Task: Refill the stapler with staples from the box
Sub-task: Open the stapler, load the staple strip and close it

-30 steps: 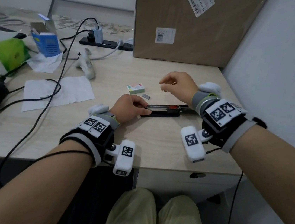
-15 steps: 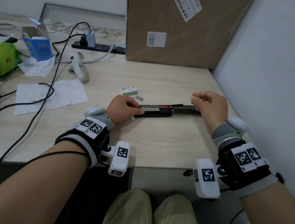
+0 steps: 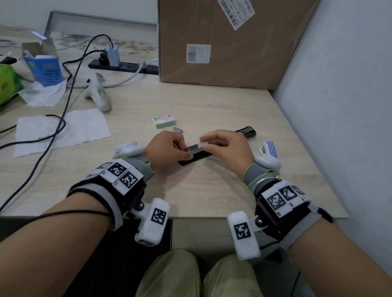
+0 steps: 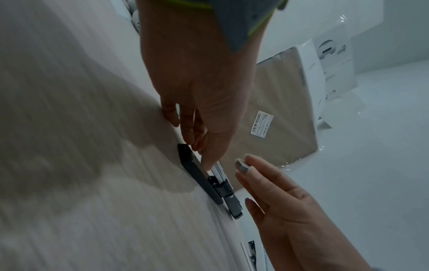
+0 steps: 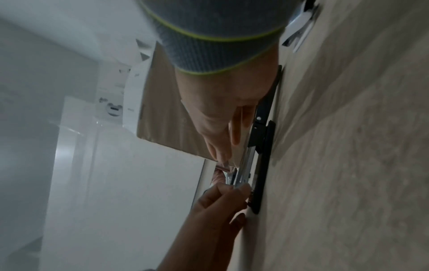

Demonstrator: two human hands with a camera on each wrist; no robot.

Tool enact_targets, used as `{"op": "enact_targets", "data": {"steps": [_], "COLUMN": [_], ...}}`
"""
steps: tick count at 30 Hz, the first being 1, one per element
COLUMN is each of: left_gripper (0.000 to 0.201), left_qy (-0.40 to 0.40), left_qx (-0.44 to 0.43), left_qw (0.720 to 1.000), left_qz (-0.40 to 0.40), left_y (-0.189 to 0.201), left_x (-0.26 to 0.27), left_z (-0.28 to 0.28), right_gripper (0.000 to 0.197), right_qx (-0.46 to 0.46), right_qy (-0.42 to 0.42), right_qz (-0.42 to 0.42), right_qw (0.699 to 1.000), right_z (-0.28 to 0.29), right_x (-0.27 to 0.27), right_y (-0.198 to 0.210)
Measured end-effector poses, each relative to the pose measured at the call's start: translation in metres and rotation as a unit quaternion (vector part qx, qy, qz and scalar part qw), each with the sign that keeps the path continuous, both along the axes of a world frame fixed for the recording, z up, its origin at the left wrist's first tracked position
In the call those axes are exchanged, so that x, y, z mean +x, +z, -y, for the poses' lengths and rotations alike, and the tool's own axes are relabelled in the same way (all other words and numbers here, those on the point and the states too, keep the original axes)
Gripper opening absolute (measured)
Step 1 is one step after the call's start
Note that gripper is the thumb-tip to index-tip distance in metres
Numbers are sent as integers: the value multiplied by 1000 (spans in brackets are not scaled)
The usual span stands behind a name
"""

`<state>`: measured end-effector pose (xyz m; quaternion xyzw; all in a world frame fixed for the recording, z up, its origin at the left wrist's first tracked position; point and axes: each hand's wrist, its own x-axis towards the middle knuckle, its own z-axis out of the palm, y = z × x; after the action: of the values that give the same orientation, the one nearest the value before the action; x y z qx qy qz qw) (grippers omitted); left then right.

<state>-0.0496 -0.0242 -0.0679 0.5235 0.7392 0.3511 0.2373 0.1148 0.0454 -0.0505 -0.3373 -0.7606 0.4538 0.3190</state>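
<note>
A black stapler (image 3: 192, 159) lies opened flat on the desk, its metal magazine (image 3: 193, 148) facing up and its cover end (image 3: 247, 131) stretched toward the back right. My left hand (image 3: 186, 153) grips the front end of the stapler (image 4: 199, 176), thumb on the magazine rail. Just above the magazine (image 5: 243, 165), my right hand (image 3: 205, 145) pinches a pale strip of staples (image 3: 202, 145). The staple box (image 3: 166, 123) and a loose staple block (image 3: 177, 129) lie just behind my hands.
A big cardboard box (image 3: 227, 34) stands at the back, and the wall runs along the desk's right edge. Cables, a power strip (image 3: 123, 67), a white controller (image 3: 98, 95), tissue sheets (image 3: 63, 128) and a blue carton (image 3: 44, 70) lie left. A small dotted object (image 3: 269, 149) sits beside my right wrist.
My right hand went from beside the staple box to the stapler's rear end, then came back over the magazine with the strip. The left hand stayed on the stapler's front.
</note>
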Motion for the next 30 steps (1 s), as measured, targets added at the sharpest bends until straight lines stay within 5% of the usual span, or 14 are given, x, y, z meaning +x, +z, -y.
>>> {"op": "enact_targets", "data": {"steps": [9, 14, 21, 30], "left_gripper": [14, 17, 23, 19], "left_qy": [1, -2, -1, -6], "left_qx": [12, 8, 10, 10], "left_qw": [1000, 999, 998, 997], "left_qz": [29, 48, 66, 75], "left_y": [0, -1, -2, -2], "left_x": [-1, -3, -4, -4], "left_z": [2, 1, 2, 3], "right_gripper": [21, 18, 16, 14], "right_qx": [101, 206, 216, 117], "right_qy": [43, 78, 85, 88], "right_qz": [126, 244, 242, 217], "right_qw": [986, 944, 942, 965], "right_z": [-15, -22, -24, -32], "right_x": [-16, -18, -21, -25], "right_y": [-2, 7, 5, 10]}}
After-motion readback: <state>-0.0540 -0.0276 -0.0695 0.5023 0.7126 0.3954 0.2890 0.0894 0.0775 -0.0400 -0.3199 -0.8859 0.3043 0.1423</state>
